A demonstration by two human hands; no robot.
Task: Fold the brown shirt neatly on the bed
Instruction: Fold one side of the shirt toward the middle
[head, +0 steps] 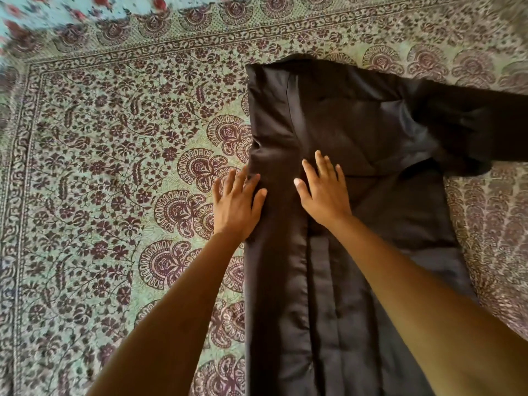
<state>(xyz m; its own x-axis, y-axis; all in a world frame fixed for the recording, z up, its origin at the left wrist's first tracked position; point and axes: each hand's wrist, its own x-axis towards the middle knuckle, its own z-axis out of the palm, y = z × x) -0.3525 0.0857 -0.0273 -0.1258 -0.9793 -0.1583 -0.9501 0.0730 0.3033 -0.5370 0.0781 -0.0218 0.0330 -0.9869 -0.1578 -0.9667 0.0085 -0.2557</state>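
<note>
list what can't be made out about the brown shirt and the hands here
- Head view: brown shirt hem, cut off by the bottom edge; its sleeve end, cut off by the right edge.
- Head view: cloth beneath the right hand and forearm, hidden by them.
- Head view: the shirt's edge under the left hand, covered by it.
- Head view: floral cloth at top left, blurred.
</note>
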